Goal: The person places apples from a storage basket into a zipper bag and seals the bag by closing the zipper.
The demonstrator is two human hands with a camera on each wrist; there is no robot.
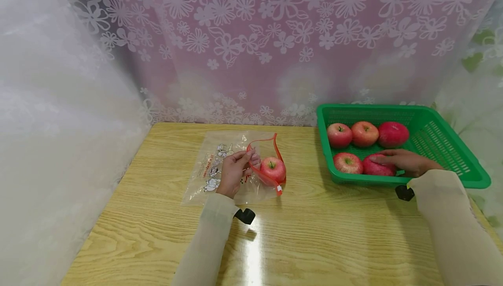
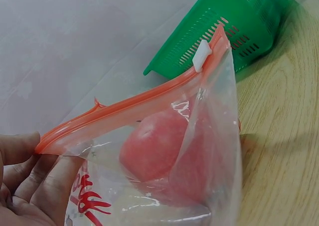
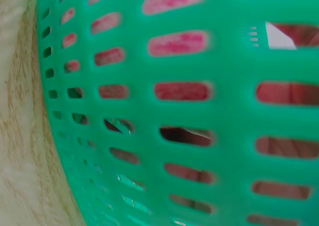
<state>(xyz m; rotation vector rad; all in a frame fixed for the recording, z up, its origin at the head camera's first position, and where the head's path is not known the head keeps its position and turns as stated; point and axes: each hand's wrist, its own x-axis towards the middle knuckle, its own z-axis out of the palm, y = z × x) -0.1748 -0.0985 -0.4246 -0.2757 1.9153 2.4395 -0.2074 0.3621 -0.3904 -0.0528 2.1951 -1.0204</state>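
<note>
Clear plastic bag (image 1: 214,159) on wooden table (image 1: 314,233), 1 apple (image 1: 273,168) inside; left hand (image 1: 232,174) pinches orange edge (image 2: 129,105). Right hand (image 1: 408,161) grasps front-row apple (image 1: 375,168) in green basket (image 1: 448,146), fingers curled over it; 1 neighbour (image 1: 347,163) beside, 3 apples (image 1: 365,134) behind. Step in hand looks like fetching apple; next move calls for secure lift over rim.

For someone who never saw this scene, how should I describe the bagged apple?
On the wooden table, left of the green basket, lies a clear bag with orange edging. The apple inside is the only one visible outside the basket.
</note>
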